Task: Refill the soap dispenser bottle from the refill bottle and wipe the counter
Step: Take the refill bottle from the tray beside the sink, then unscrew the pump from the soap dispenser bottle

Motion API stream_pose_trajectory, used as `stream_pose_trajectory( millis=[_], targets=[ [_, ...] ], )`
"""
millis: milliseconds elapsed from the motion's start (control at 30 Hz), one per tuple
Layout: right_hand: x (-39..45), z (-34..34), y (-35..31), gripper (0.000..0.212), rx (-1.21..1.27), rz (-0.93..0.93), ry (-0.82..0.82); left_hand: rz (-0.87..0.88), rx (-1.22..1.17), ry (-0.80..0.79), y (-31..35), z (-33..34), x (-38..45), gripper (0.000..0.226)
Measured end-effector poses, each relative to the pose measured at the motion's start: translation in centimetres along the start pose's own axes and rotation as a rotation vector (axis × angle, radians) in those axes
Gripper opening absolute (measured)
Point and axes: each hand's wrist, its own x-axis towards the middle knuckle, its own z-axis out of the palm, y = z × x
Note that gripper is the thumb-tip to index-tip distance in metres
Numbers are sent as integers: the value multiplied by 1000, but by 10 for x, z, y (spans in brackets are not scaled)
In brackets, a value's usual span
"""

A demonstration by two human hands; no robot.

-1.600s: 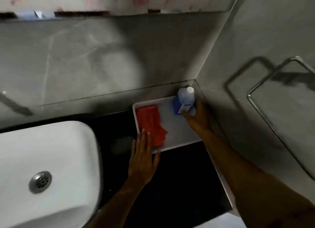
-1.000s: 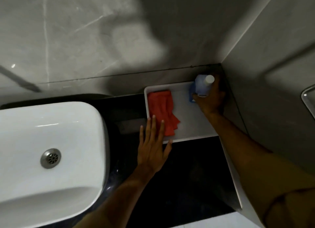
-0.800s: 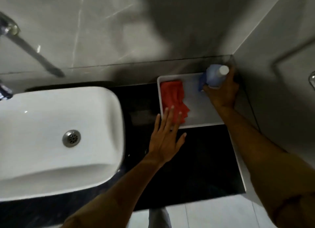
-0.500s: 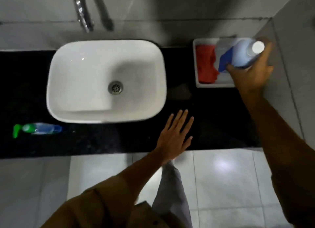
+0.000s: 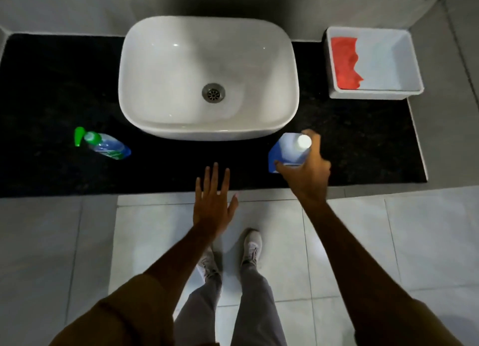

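We hold one refill bottle over the counter; one dispenser waits at the far side.

Our right hand (image 5: 304,173) wraps the refill bottle (image 5: 290,150), hiding its lower body; whether its base touches the black counter (image 5: 363,143) we cannot tell. Our left hand (image 5: 213,207) is spread flat and empty over the front edge. One soap dispenser bottle (image 5: 103,143) lies left of the single white basin (image 5: 208,79), label unreadable. One white tray (image 5: 412,68) holds one red cloth (image 5: 346,63), partly hidden by the tray's wall.
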Motion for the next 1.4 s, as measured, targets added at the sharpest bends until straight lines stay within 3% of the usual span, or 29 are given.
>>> stream_pose_trajectory(
  millis=[400, 500, 633, 700, 767, 833, 900, 967, 1067, 1133, 1200, 1300, 1400],
  targets=[
    [-5, 30, 4, 96, 22, -130, 34, 7, -74, 100, 0, 31, 2, 81],
    [-8, 30, 12, 105, 65, -175, 32, 15, -94, 125, 1, 31, 1, 80],
    [-22, 37, 27, 126, 208, -76, -1, 56, -180, 125, -2, 24, -1, 73],
    [-48, 48, 39, 110, 200, 51, 96, 71, -335, 182, -12, 21, -12, 66],
    [-85, 64, 51, 75, 117, 141, 144, 29, -471, 292, -30, 16, -30, 57],
    [-118, 89, 49, 41, 57, -3, -6, -45, -527, 445, -63, 10, -44, 48],
    [-133, 120, 26, 28, 105, -136, -250, -129, -611, 548, -102, -3, -51, 43],
    [-130, 156, -25, 31, 169, -219, -431, -213, -686, 650, -142, -23, -51, 42],
    [-113, 217, -110, 55, 218, -336, -545, -373, -766, 781, -197, -52, -39, 48],
    [-102, 250, -160, 74, 234, -380, -606, -418, -863, 751, -225, -70, -29, 62],
    [-93, 274, -195, 83, 262, -441, -631, -349, -909, 649, -246, -86, -19, 72],
    [-83, 290, -222, 71, 329, -439, -649, -222, -904, 537, -261, -103, -6, 64],
    [-79, 291, -223, 47, 325, -410, -579, -178, -859, 555, -260, -112, 1, 53]
  ],
)
